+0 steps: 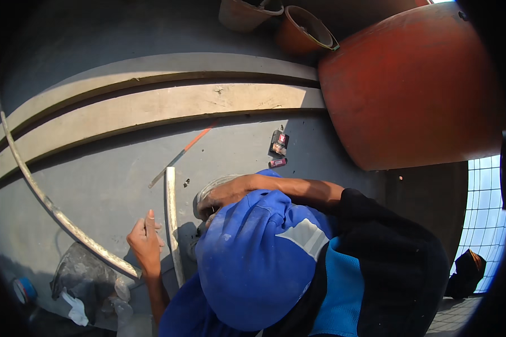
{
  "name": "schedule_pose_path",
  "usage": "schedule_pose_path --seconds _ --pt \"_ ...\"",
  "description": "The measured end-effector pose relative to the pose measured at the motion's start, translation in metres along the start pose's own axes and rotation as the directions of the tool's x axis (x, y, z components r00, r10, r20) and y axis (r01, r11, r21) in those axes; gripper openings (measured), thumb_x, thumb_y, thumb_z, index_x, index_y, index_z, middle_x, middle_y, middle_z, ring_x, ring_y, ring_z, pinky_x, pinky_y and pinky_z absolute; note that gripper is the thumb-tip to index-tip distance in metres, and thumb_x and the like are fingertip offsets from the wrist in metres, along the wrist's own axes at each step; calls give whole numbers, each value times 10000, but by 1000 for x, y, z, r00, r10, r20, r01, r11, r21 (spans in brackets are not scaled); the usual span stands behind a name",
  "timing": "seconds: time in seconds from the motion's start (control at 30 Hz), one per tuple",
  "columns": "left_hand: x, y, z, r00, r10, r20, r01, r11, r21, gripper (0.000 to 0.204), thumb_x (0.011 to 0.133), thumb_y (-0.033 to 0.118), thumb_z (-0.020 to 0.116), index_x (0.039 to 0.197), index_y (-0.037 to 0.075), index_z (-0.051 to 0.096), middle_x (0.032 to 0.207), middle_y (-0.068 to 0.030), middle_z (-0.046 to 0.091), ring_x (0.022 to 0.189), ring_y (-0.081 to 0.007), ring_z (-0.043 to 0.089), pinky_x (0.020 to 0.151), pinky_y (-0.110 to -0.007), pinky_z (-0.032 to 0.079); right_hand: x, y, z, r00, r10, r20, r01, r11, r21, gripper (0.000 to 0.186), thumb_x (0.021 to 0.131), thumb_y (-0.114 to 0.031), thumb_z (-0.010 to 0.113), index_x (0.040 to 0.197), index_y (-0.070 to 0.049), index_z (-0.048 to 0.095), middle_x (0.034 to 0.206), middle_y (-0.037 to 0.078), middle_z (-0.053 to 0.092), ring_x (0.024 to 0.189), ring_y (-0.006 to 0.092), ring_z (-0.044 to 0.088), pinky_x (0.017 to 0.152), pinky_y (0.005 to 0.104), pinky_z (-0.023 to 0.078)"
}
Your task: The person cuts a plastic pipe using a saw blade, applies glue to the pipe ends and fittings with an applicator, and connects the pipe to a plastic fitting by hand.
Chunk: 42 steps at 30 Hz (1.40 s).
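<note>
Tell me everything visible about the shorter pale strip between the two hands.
The shorter pale strip is straight, narrow and off-white, with brownish smudges and a darker left edge. Plastic or wood, I cannot tell. It seems to lie on the grey floor, running down the picture and slanting slightly right. Its upper end looks squarely cut; blue cloth seems to hide the lower. The nearest hand, on its left, is close without gripping it.

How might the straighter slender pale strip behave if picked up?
The straighter pale strip is probably stiff, since its visible length runs nearly straight. Being slender, it may feel light. Its streaked surface could be somewhat gritty to grip.
</note>
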<state>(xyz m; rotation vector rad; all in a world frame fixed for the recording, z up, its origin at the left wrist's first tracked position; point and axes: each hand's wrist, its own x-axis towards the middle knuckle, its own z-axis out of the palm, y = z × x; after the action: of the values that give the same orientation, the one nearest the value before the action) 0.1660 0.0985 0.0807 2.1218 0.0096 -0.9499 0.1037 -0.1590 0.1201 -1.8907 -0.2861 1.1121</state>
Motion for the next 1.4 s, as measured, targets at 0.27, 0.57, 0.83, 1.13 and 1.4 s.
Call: schedule_pose_path --seconds 0.27,0.57,0.83,1.13,1.4 --pt "36 102 37 677 522 519 -736 449 507 392 834 247 634 1131 14 528 784 -121 627 655 -223 597 591 -344 467 -21 120 108 853 -330 -404 455 850 266 314 876 -274 533 995 10 596 980 197 628 887 258 592 789 346 434" --pt "117 62 84 801 35 598 -596 -62 801 466 772 320 692 1100 32 530 885 -156 650 803 -347 625 679 -428 484 -151 122 112 369 396 -841 238 834 498 323 904 -294 502 939 19 576 809 153 620 758 229 595 692 358 445" --pt "152 26 79 932 106 346 -362 268 893 478 767 332 695 1083 16 525 895 -177 646 816 -358 623 695 -426 485 -357 210 317 -672 515 -532 -395 359 846 281 894 -295 514 833 -23 554 776 188 606 744 391 583 662 478 454" --pt "177 4 75 979 133 157 -201 451 870 494 761 345 699 1063 -3 520 906 -200 640 831 -371 621 713 -422 486 -385 239 421 -622 770 -141 -335 -99 937 284 802 -280 612 1000 -87 551 969 163 597 950 321 579 770 459 451" --pt "159 -4 44 978 186 96 -182 531 827 510 756 356 702 1046 -20 516 916 -221 636 844 -382 619 729 -419 487 -382 305 419 -408 726 -553 -829 -41 558 351 761 -77 531 1112 -76 517 1005 112 613 990 266 571 849 421 384"
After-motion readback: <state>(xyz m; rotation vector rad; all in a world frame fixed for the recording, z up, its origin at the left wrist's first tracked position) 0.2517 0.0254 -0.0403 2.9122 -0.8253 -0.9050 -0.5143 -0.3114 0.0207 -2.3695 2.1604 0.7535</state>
